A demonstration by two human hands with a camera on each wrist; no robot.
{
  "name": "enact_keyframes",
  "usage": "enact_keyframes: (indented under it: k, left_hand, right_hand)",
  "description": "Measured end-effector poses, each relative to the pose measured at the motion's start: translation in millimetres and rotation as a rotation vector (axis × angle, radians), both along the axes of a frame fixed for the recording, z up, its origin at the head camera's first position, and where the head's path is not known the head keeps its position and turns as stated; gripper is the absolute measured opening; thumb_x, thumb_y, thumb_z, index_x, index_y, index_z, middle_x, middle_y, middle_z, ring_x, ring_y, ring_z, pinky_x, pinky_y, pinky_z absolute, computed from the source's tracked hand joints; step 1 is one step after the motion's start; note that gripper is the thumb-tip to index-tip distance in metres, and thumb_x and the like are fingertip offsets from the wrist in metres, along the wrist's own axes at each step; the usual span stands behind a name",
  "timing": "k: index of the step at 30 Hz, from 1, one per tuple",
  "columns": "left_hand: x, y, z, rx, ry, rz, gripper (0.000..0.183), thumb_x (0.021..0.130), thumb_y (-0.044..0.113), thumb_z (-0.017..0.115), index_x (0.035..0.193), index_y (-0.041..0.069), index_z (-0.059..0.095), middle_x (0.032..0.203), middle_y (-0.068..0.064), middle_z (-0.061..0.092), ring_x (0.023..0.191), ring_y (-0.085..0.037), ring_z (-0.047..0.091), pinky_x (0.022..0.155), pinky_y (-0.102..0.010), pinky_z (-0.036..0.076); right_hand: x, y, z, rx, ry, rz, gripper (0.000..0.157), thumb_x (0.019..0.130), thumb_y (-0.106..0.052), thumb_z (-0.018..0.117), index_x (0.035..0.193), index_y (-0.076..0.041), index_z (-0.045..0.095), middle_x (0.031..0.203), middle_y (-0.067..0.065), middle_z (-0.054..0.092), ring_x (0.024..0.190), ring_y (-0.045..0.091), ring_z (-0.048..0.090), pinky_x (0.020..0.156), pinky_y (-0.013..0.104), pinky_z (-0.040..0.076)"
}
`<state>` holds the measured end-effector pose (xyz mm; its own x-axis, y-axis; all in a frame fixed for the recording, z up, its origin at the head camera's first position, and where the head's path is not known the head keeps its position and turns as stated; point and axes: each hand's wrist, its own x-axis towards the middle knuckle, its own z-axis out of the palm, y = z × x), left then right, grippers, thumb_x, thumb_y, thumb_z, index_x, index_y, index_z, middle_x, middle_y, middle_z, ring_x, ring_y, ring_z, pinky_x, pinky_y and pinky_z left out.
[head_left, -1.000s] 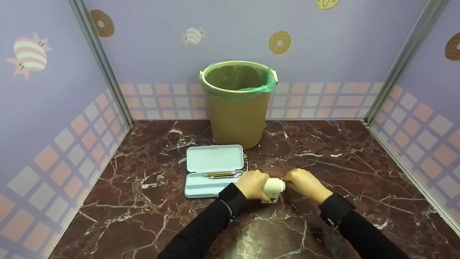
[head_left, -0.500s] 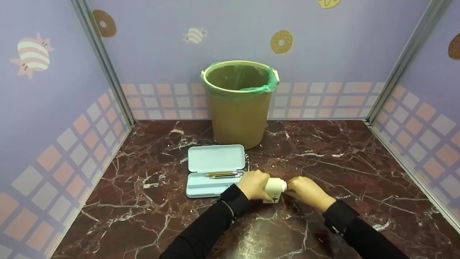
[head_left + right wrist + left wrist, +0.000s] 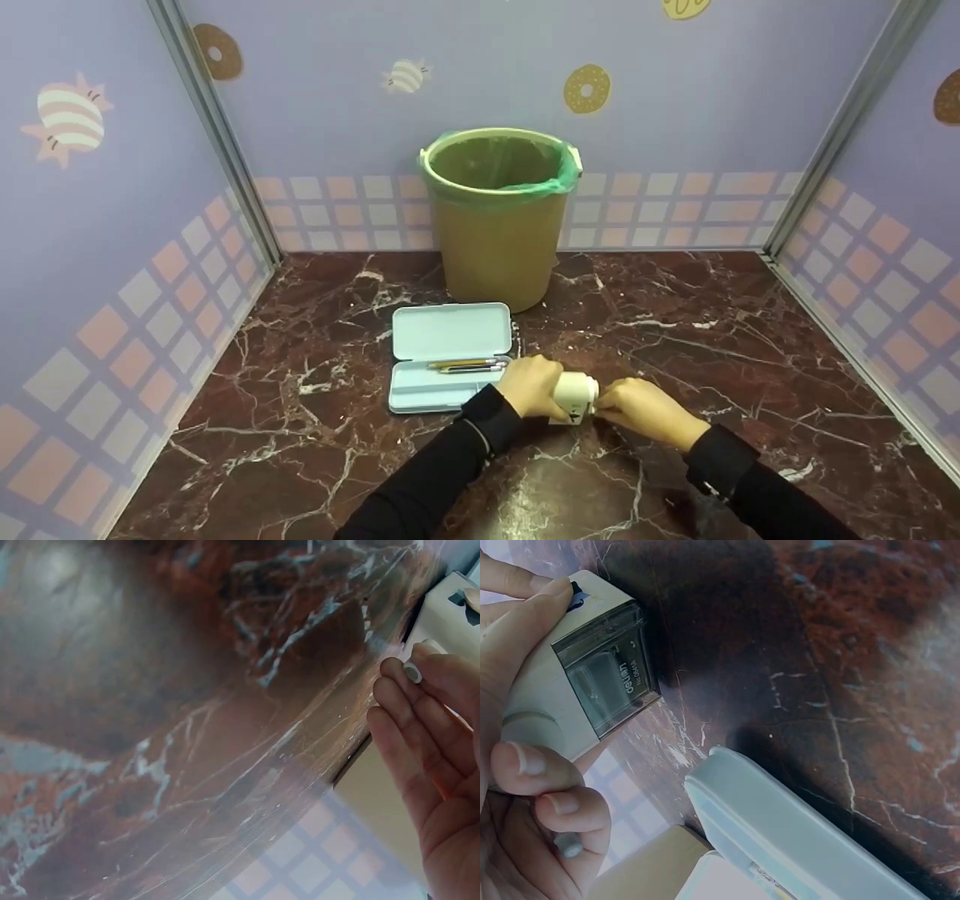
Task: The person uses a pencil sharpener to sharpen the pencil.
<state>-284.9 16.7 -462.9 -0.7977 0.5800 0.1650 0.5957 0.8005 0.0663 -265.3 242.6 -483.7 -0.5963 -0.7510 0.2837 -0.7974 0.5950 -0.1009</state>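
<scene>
My left hand (image 3: 534, 386) grips a cream crank pencil sharpener (image 3: 568, 397) on the table, just right of the pencil case. In the left wrist view, a clear shavings drawer (image 3: 611, 675) shows on the pencil sharpener, and a small grey round end (image 3: 568, 844) sticks out between curled left fingers; what it belongs to is hidden. On the sharpener's right side, my right hand (image 3: 637, 409) pinches the small pale crank knob (image 3: 412, 673) between thumb and fingers. Beside the left hand lies the light blue pencil case (image 3: 450, 334) with its lid up, holding several pencils (image 3: 469, 365).
A tan waste bin (image 3: 499, 247) lined with a green bag stands behind the pencil case. Dark red marbled tabletop (image 3: 322, 457) extends around both arms. Patterned panels (image 3: 337, 112) enclose the back and both sides.
My right hand has moved round the sharpener's side, from higher and farther back to lower and nearer. The left hand and the sharpener have stayed in place.
</scene>
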Motion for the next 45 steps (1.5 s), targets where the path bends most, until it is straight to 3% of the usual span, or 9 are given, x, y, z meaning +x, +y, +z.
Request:
enact_keyframes:
  k: [9,19,29,45]
  left_hand:
    - [-0.1,2.4,-1.1,-0.012,0.005,0.007,0.048,0.061,0.05,0.093,0.087,0.015,0.073,0.082,0.001,0.076,0.071,-0.018,0.07,0.059,-0.033,0.054]
    - [-0.7,3.1,-0.4,-0.01,-0.012,0.015,0.048,0.061,0.048,0.093,0.088,0.015,0.072,0.082,0.001,0.075,0.071,-0.018,0.07,0.059,-0.033,0.054]
    - [-1.3,2.0,1.4,-0.009,-0.057,0.026,0.047,0.061,0.044,0.094,0.09,0.014,0.073,0.083,0.001,0.076,0.072,-0.017,0.07,0.06,-0.032,0.054]
    - [-1.7,1.3,0.7,-0.032,-0.041,0.019,0.049,0.06,0.046,0.094,0.092,0.015,0.074,0.086,0.001,0.077,0.076,-0.018,0.073,0.062,-0.034,0.057]
  right_hand:
    - [6.9,1.5,6.0,0.008,-0.054,0.007,0.006,0.086,-0.008,0.078,0.091,-0.009,0.081,0.082,0.003,0.078,0.072,0.014,0.072,0.066,0.028,0.058]
    - [14.2,1.8,12.0,-0.005,-0.085,0.017,0.005,0.085,-0.007,0.079,0.083,-0.011,0.077,0.077,0.0,0.075,0.068,0.009,0.067,0.062,0.024,0.053]
    - [28.8,2.2,30.4,0.005,-0.077,0.03,0.008,0.083,-0.005,0.08,0.089,-0.009,0.079,0.085,0.001,0.079,0.076,0.015,0.071,0.068,0.029,0.058]
    - [34.9,1.6,43.5,0.018,-0.037,0.035,0.006,0.086,-0.006,0.077,0.087,-0.012,0.077,0.084,0.0,0.078,0.075,0.014,0.07,0.067,0.028,0.056]
